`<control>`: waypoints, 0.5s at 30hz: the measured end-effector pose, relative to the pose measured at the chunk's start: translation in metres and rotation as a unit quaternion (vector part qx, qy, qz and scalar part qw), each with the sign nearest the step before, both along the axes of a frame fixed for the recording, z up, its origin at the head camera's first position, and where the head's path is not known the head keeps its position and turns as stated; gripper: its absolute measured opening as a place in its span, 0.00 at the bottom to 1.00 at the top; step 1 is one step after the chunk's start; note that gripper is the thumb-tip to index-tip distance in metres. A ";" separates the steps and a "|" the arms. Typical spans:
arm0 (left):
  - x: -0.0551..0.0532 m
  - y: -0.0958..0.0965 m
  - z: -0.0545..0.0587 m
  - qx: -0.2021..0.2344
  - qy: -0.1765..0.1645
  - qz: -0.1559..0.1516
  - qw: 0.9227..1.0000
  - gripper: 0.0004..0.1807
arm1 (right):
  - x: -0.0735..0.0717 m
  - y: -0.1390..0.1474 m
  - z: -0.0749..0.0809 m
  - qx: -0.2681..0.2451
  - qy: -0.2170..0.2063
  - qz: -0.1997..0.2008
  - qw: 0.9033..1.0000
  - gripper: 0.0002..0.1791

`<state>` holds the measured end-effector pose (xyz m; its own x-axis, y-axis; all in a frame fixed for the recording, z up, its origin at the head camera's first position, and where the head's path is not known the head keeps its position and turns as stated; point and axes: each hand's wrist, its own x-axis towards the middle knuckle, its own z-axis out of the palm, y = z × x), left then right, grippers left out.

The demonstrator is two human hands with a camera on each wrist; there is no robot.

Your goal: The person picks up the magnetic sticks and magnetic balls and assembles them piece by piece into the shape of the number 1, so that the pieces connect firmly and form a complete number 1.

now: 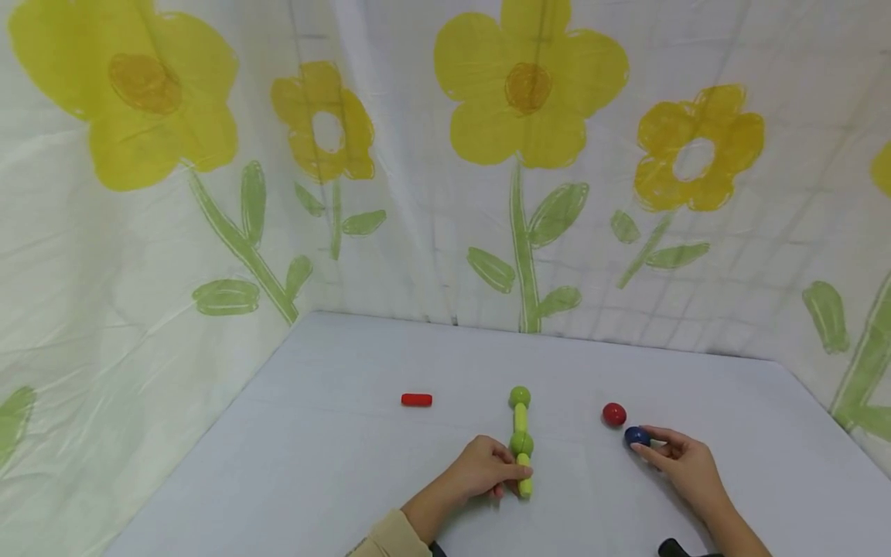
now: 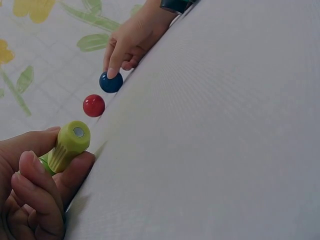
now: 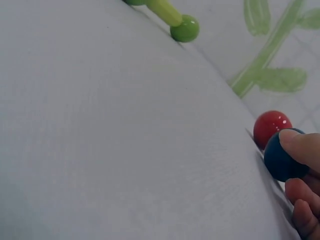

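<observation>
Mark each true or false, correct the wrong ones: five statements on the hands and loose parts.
1. The right hand pinches the blue ball. True.
2. In the head view, the red ball is left of the blue ball. True.
3. The left hand holds the red ball. False: it pinches a yellow-green rod.
4. The red stick is in a hand. False: it lies on the table, touched by neither hand.
5. Two green balls show in the head view. True.
</observation>
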<state>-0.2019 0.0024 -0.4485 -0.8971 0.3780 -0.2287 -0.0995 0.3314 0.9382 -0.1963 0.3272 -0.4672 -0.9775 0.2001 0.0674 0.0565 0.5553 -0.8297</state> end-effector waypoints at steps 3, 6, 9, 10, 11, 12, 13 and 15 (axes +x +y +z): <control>0.000 0.000 0.000 -0.002 0.002 -0.003 1.000 0.10 | 0.003 -0.004 0.000 -0.005 -0.009 0.002 1.000 0.31; -0.001 -0.001 -0.001 -0.004 0.004 -0.007 1.000 0.10 | 0.006 -0.008 0.002 -0.005 -0.019 0.001 1.000 0.31; -0.002 -0.002 -0.002 -0.005 0.006 -0.011 1.000 0.10 | 0.009 -0.011 0.003 0.000 -0.023 0.000 1.000 0.31; -0.002 -0.002 -0.003 -0.005 0.006 -0.012 1.000 0.10 | 0.010 -0.012 0.003 0.001 -0.022 0.001 1.000 0.30; -0.002 -0.002 -0.003 -0.004 0.007 -0.012 1.000 0.10 | 0.011 -0.014 0.003 0.004 -0.019 0.002 1.000 0.30; -0.002 -0.002 -0.003 -0.004 0.007 -0.012 1.000 0.10 | 0.012 -0.015 0.003 0.007 -0.014 0.004 1.000 0.29; -0.003 -0.002 -0.003 -0.004 0.007 -0.012 1.000 0.10 | 0.013 -0.016 0.003 0.009 -0.009 0.007 1.000 0.28; -0.003 -0.001 -0.002 -0.005 0.006 -0.011 1.000 0.10 | 0.015 -0.019 0.003 0.014 0.002 0.010 1.000 0.26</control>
<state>-0.2044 0.0009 -0.4509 -0.8915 0.3947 -0.2222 -0.0814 0.3430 0.9358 -0.1815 0.3086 -0.4642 -0.9811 0.1776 0.0769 0.0410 0.5790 -0.8143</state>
